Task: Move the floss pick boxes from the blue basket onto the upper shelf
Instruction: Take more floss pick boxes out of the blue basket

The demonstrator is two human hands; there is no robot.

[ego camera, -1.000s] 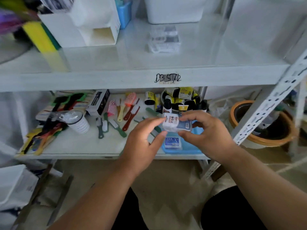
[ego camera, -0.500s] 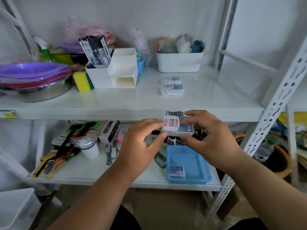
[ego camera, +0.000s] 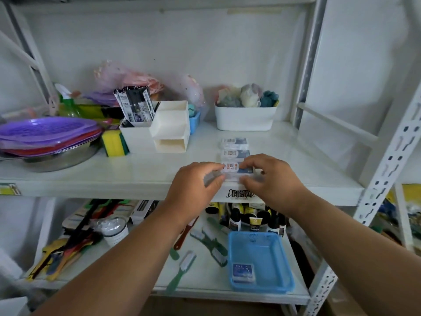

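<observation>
A clear floss pick box (ego camera: pixel 232 169) with a white and blue label sits at the front of the upper shelf (ego camera: pixel 145 176). My left hand (ego camera: pixel 193 185) pinches its left end and my right hand (ego camera: pixel 268 176) pinches its right end. Two more floss pick boxes lie just behind it in a row, the nearer box (ego camera: pixel 235 153) and the farther box (ego camera: pixel 234 143). On the lower shelf the blue basket (ego camera: pixel 280 265) holds one remaining floss pick box (ego camera: pixel 243 272) near its front left corner.
On the upper shelf stand a white organiser (ego camera: pixel 164 131), a yellow sponge (ego camera: pixel 114 142), stacked purple plates (ego camera: pixel 45 131) on a metal bowl, and a white bin (ego camera: pixel 245 118). Brushes, bottles and a cup crowd the lower shelf. A white upright (ego camera: pixel 387 160) is at the right.
Both hands have carried the box up from in front of the shelf edge onto the upper shelf, behind its front lip. The view has tilted upward.
</observation>
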